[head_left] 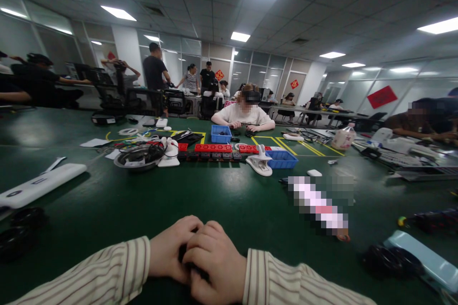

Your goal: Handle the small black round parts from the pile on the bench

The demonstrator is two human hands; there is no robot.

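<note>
Low in the head view, my left hand (171, 249) and my right hand (217, 261) meet above the green table. Their fingers are closed around a small black object (182, 250). Most of it is covered by the fingers, so its kind cannot be made out. The right hand overlaps the left, with its fingers curled over the top. Striped sleeves cover both forearms.
Across the table stand blue bins (282, 159), red and black power strips (213, 157), a white clip base (261, 164) and a cable-filled bowl (134, 166). A white device (45, 185) lies left, a light-blue one (425, 257) right. A person (245, 116) sits opposite.
</note>
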